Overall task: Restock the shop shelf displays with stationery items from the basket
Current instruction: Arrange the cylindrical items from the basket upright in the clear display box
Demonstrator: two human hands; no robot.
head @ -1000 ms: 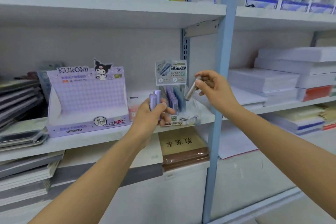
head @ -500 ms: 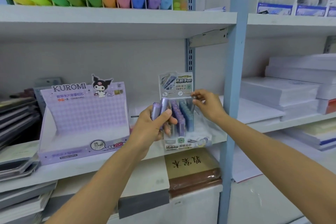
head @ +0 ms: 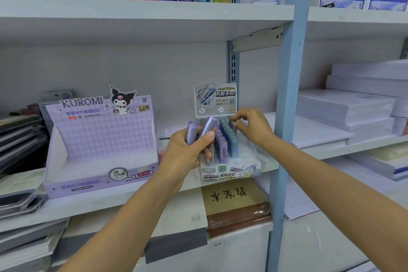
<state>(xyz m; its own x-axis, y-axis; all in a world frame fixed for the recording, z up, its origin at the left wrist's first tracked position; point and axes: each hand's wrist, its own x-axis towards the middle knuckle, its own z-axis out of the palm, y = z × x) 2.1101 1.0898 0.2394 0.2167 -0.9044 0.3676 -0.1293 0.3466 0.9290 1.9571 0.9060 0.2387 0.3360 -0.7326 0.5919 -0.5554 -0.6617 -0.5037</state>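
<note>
Though crowded, white shelf [head: 141, 14] overhead

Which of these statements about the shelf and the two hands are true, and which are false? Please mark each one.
1. The left hand holds purple tubes. True.
2. The Kuromi display box is full of tubes. False: its tray looks empty.
3. The right hand is at the back of the small lead display, by the blue-green tubes. True.
4. The small lead display stands to the left of the Kuromi display box. False: it stands to its right.
5. White paper stacks lie on the shelf to the right of the blue post. True.
</note>
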